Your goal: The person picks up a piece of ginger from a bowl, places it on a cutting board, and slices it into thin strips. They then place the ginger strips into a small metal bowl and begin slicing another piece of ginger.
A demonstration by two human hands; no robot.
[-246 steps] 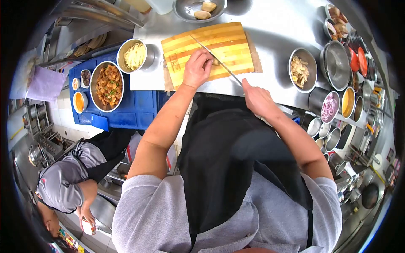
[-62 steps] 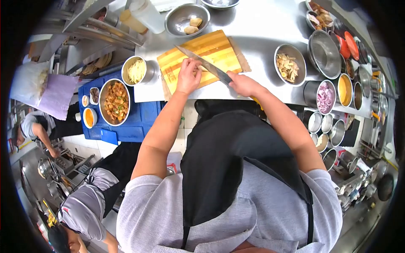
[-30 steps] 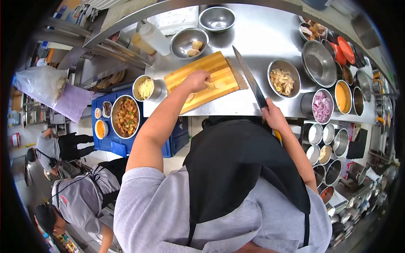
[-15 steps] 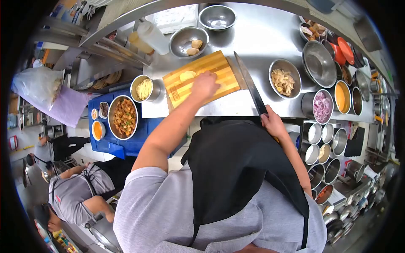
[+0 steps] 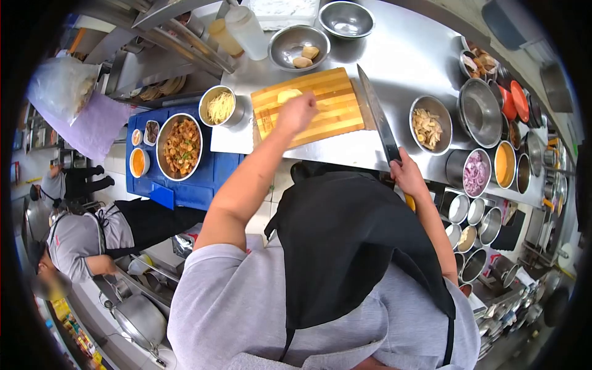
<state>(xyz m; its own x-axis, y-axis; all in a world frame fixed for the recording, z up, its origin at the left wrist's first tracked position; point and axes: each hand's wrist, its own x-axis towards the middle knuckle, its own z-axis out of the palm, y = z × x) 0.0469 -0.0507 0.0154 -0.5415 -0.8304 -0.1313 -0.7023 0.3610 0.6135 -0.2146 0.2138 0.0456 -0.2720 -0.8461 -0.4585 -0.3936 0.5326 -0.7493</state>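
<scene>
My left hand (image 5: 298, 113) is closed over the middle of the striped wooden cutting board (image 5: 336, 98); whatever its fingers may hold is hidden. Pale yellow slices (image 5: 288, 95) lie on the board just beyond it. In my right hand (image 5: 407, 174) is a large knife (image 5: 377, 117), its long blade pointing away beside the board's right edge. Behind the board, a metal bowl (image 5: 280, 50) contains peeled pale pieces (image 5: 303, 62). Yellow shreds (image 5: 220, 108) fill a metal container to the left. Pale cut pieces (image 5: 426, 128) sit in a bowl to the right.
Cooked food (image 5: 183, 148) fills a bowl on the blue surface (image 5: 209, 172) at left. Chopped purple onion (image 5: 476, 174) and orange sauce (image 5: 504, 165) stand at right. Squeeze bottles (image 5: 245, 32) are behind. A co-worker (image 5: 86, 237) is at lower left, another person farther back.
The view has shifted, so the board and bowls appear farther right. My left hand is nearer the slices, its fingers more curled. The knife stays in my right hand. The nearer co-worker has changed posture.
</scene>
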